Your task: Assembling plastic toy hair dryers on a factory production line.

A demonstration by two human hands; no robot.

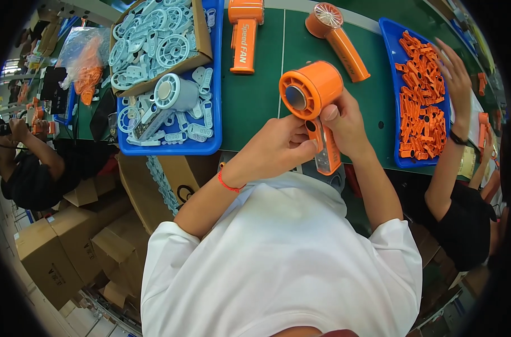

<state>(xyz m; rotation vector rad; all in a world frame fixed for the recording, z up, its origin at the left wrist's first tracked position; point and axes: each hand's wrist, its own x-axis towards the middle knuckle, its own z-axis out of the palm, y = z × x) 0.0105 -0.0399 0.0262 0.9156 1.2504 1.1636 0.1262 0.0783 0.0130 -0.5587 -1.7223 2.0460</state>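
Observation:
An orange handheld fan is in front of my chest, its round head up and its handle pointing down toward me. A silver disc sits in the middle of the spoked ring on the head. My right hand is wrapped round the fan's neck from the right, thumb along the side. From the left, the closed fingers of my left hand press on the upper handle, beside a small orange part with a dark oval; some fingertips are hidden. Lower down, the handle looks open or see-through, with greyish parts inside.
Two orange fans, one upright and one slanted, lie on the green table. Left, a blue tray bears light-blue parts and a carton. Right, another blue tray holds orange pieces; a co-worker's hand reaches over it.

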